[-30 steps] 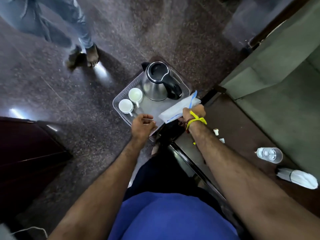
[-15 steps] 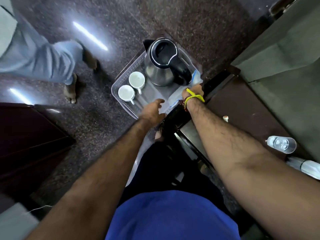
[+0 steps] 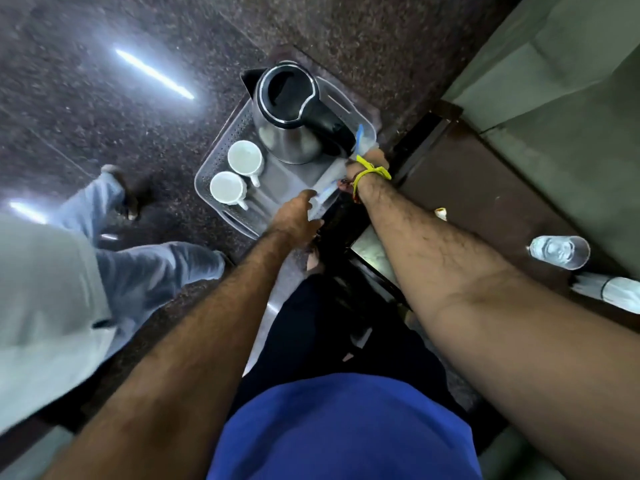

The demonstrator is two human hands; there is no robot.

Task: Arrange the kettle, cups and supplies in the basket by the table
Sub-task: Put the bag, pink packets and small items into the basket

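A translucent grey basket (image 3: 221,147) stands on the dark floor beside the table. A steel kettle (image 3: 287,109) with a black lid and handle fills its far half. Two white cups (image 3: 244,157) (image 3: 227,187) sit side by side along its left wall. A clear pouch with a blue edge (image 3: 327,188) lies along the basket's right side, next to the kettle. My right hand (image 3: 367,161), yellow thread on the wrist, grips the pouch's far end. My left hand (image 3: 298,213) has thumb and fingers around its near end at the basket's front rim.
The dark brown table (image 3: 485,188) is at the right, carrying a water bottle (image 3: 557,252), a white wrapped item (image 3: 620,292) and a small sachet (image 3: 440,213). Another person's legs in light jeans (image 3: 138,258) stand close on the left. A green wall (image 3: 571,98) lies behind the table.
The pouch has gone down from above the basket's rim into its right side, both hands following it. The other person has walked from the far left to close beside me.
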